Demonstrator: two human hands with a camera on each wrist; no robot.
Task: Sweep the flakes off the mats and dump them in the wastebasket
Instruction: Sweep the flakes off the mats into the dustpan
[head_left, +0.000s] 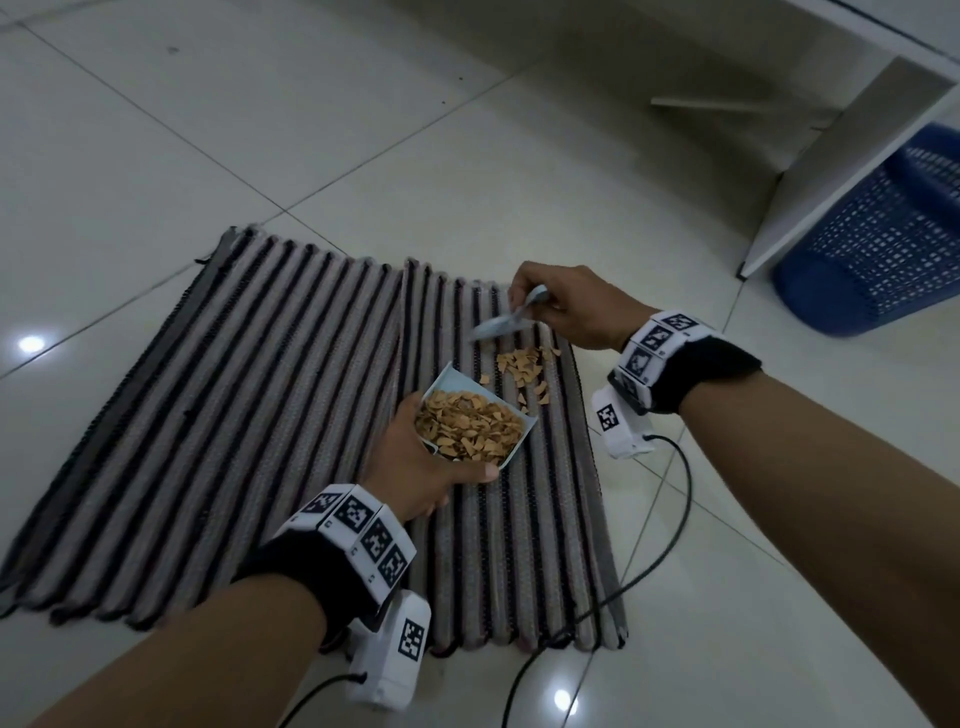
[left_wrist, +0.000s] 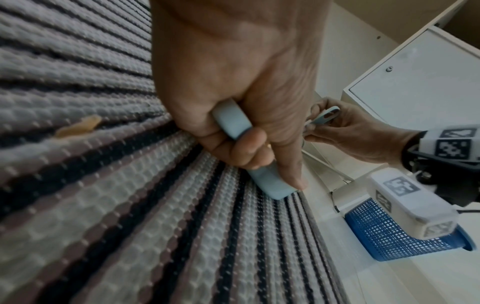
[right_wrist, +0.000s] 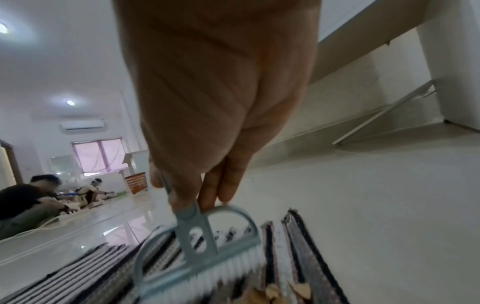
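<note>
Two striped mats (head_left: 249, 415) lie side by side on the tiled floor. My left hand (head_left: 431, 457) grips a small light-blue dustpan (head_left: 457, 387) filled with tan flakes (head_left: 467, 428), held on the right mat (head_left: 545, 509). Its handle (left_wrist: 233, 123) shows inside my curled fingers in the left wrist view. My right hand (head_left: 566, 306) pinches the handle of a small blue brush (head_left: 501, 325), whose white bristles (right_wrist: 226, 273) hover just beyond a loose pile of flakes (head_left: 524, 366) on the mat. A blue mesh wastebasket (head_left: 883, 244) stands to the right, beside a white cabinet.
A white cabinet (head_left: 852, 140) rises at the far right with the wastebasket against it. Black cables (head_left: 670, 551) trail from the wrist cameras across the floor and mat edge. One stray flake (left_wrist: 78, 127) lies on the mat. People (right_wrist: 28, 203) sit far across the room.
</note>
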